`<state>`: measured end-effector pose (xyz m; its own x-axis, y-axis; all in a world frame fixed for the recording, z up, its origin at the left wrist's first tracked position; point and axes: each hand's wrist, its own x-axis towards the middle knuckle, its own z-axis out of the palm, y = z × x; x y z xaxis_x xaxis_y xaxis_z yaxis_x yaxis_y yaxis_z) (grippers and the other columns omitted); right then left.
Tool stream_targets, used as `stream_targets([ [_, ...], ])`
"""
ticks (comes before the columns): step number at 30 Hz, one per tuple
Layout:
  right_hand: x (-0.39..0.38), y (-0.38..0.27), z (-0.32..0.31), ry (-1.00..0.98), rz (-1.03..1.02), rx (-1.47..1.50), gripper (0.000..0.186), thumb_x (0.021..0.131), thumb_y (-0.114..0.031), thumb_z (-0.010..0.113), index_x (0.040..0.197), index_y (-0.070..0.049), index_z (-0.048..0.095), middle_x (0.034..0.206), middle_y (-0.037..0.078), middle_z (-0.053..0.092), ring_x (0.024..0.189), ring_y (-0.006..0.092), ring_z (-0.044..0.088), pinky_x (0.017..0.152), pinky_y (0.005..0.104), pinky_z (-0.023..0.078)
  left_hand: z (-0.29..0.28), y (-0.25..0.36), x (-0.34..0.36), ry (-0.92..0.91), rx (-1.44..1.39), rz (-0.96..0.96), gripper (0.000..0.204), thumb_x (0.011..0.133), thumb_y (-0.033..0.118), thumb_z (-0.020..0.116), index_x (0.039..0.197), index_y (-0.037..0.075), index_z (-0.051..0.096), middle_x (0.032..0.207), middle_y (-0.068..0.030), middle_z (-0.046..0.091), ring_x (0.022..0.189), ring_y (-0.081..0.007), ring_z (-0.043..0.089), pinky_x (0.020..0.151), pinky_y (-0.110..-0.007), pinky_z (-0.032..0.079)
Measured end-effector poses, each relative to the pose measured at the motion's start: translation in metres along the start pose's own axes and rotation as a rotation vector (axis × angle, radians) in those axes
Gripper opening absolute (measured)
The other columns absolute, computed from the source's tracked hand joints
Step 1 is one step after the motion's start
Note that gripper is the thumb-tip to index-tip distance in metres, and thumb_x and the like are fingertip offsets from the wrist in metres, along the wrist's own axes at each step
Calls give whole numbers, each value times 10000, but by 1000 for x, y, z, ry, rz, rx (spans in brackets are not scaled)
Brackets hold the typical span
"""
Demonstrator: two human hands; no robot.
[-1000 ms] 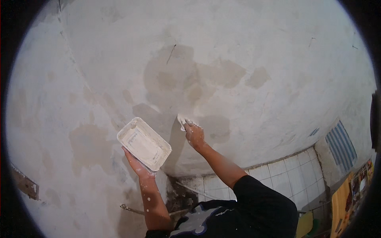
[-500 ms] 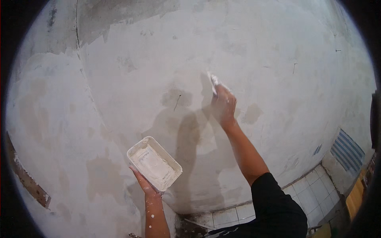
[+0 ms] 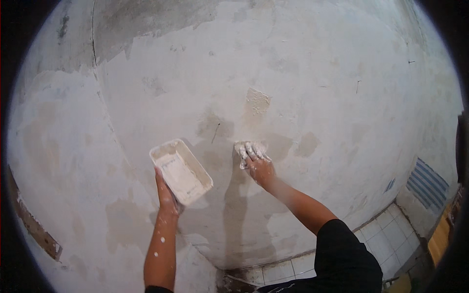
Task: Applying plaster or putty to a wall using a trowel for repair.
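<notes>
My left hand (image 3: 167, 198) grips a white rectangular tub (image 3: 197, 163) from its lower left side and tilts it toward the wall. Pale wet putty (image 3: 181, 175) covers the bottom of the tub. Against the wall (image 3: 312, 107), my right hand (image 3: 260, 168) presses a flat putty scraper (image 3: 240, 146), mostly hidden by the fingers and by white paste. Thick putty coats those fingers. A rough fresh putty patch (image 3: 257, 101) sits on the wall above this hand.
A nail (image 3: 216, 132) sticks out left of my right hand, and more nails (image 3: 358, 86) are at the right. Floor tiles (image 3: 386, 239) and a blue-striped panel (image 3: 427, 183) lie lower right. A vertical crack (image 3: 94, 44) runs down the left.
My right hand has moved down the wall with the scraper, and a rough putty patch now shows where it was. The left hand has raised the tub and shifted it slightly left.
</notes>
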<state>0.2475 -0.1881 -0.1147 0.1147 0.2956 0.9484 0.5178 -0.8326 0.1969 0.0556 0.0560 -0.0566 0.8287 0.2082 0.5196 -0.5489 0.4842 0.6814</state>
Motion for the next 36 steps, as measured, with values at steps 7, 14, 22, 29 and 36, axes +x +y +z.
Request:
stream_targets([
  [7,64,39,-80,-242,29,203,184,830,-122,590,1005,-75,623,964,144,657,899,327,633,714,453,496,30,23,43,-162,81,-28,753,920,648,338,1407,74,343,1308,-126,500,1188,-272,527,995,-445,462],
  [14,206,84,-142,72,-14,135,157,841,-78,557,974,-57,637,820,180,654,758,380,622,639,469,471,71,13,75,-309,2,-88,790,911,666,325,1426,67,321,1318,-147,499,1175,-302,542,1005,-465,455],
  [22,226,79,-121,-235,-113,-29,232,766,-27,560,941,-108,689,912,141,678,824,375,629,710,453,512,67,-31,126,-333,-98,-87,730,905,656,364,1340,73,425,1200,-126,563,1052,-258,598,888,-426,532],
  [29,150,77,-110,-421,-285,-43,266,726,-3,550,921,-101,701,1009,77,691,868,321,649,700,420,529,75,-32,110,-253,-308,-7,665,935,613,349,1353,99,421,1263,-101,527,1144,-279,540,984,-451,468],
  [36,83,60,-92,-601,-293,-43,254,776,-39,556,983,-108,687,1048,81,676,876,304,657,713,408,533,70,-42,117,-168,-266,-2,728,902,650,387,1388,108,375,1312,-101,485,1168,-271,523,962,-438,483],
])
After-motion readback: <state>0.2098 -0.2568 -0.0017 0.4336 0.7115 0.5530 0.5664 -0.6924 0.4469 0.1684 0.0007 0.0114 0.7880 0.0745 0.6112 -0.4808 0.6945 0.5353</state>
